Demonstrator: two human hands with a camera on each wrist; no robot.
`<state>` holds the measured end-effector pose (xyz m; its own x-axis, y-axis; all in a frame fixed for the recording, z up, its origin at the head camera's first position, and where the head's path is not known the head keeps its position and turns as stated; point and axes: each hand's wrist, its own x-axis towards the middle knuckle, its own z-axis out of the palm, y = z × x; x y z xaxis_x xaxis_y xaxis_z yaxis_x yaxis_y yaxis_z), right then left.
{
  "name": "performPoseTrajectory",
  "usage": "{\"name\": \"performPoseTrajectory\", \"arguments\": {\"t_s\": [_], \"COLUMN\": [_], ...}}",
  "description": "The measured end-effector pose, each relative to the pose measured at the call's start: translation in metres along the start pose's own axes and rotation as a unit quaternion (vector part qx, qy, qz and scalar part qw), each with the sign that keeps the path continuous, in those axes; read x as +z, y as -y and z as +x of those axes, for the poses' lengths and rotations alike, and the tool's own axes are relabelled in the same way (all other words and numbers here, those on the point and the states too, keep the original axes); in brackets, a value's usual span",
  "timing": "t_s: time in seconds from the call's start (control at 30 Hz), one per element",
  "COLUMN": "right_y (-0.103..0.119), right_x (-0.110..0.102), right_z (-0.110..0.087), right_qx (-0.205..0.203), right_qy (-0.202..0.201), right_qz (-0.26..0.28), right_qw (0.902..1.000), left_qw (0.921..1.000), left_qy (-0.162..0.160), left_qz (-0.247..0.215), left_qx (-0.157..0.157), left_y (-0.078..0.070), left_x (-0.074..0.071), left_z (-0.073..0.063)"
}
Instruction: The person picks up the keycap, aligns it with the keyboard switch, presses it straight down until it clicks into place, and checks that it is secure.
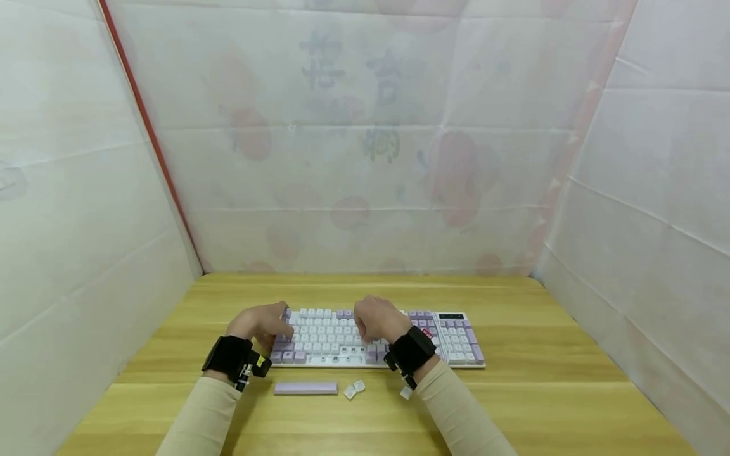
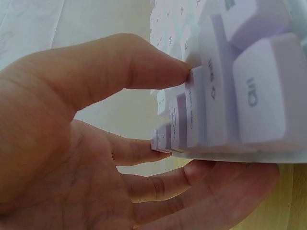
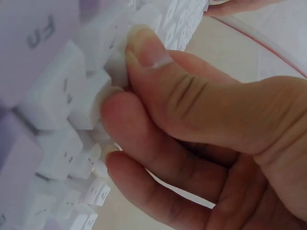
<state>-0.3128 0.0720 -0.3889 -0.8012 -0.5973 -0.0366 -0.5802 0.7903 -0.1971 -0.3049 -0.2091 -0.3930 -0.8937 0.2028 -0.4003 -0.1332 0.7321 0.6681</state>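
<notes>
A white and lilac keyboard (image 1: 327, 330) lies on the wooden table, with bare switches (image 1: 336, 359) showing in its bottom rows. My left hand (image 1: 263, 322) grips its left end. In the left wrist view, the thumb (image 2: 158, 69) presses by the Caps Lock key and the other fingers lie along and under the edge. Over the middle-right keys, my right hand (image 1: 379, 318) has bent fingers; in the right wrist view, thumb (image 3: 152, 55) and index finger (image 3: 127, 117) pinch at a white keycap (image 3: 117, 64), mostly hidden by the fingertips.
In front of the keyboard lie a long lilac spacebar keycap (image 1: 306, 388) and small white keycaps (image 1: 350, 391). Another white keycap (image 1: 406, 392) sits beside the right forearm. A white cable (image 1: 440, 339) crosses the keyboard's right part. Pale cloth walls (image 1: 365, 158) surround the table (image 1: 547, 405).
</notes>
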Motion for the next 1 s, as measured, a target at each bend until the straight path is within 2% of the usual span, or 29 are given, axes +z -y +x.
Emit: {"name": "performPoseTrajectory", "arguments": {"t_s": [0.2, 0.43, 0.6, 0.77, 1.0], "right_y": [-0.0004, -0.0005, -0.0016, -0.0015, -0.0057], "right_x": [0.0028, 0.0019, 0.0023, 0.0022, 0.0035], "right_z": [0.0002, 0.002, 0.0031, 0.004, 0.0045], "right_qx": [-0.001, -0.018, -0.011, -0.019, -0.006], "right_qy": [0.012, 0.004, 0.007, 0.006, 0.007], "right_qz": [0.006, -0.011, 0.003, -0.011, 0.04], "right_qw": [0.9999, 0.9998, 0.9999, 0.9997, 0.9992], "left_qw": [1.0, 0.9999, 0.9997, 0.9997, 0.9999], "left_qy": [0.005, 0.0, -0.002, 0.001, -0.001], "left_qz": [0.004, 0.014, 0.025, 0.024, 0.014], "left_qx": [-0.003, -0.003, 0.001, 0.004, 0.002], "left_y": [0.0016, 0.0011, 0.0024, 0.0027, 0.0008], "left_x": [0.0015, 0.0, 0.0003, -0.0006, -0.0015], "left_z": [0.0001, 0.0017, 0.0024, 0.0032, 0.0012]}}
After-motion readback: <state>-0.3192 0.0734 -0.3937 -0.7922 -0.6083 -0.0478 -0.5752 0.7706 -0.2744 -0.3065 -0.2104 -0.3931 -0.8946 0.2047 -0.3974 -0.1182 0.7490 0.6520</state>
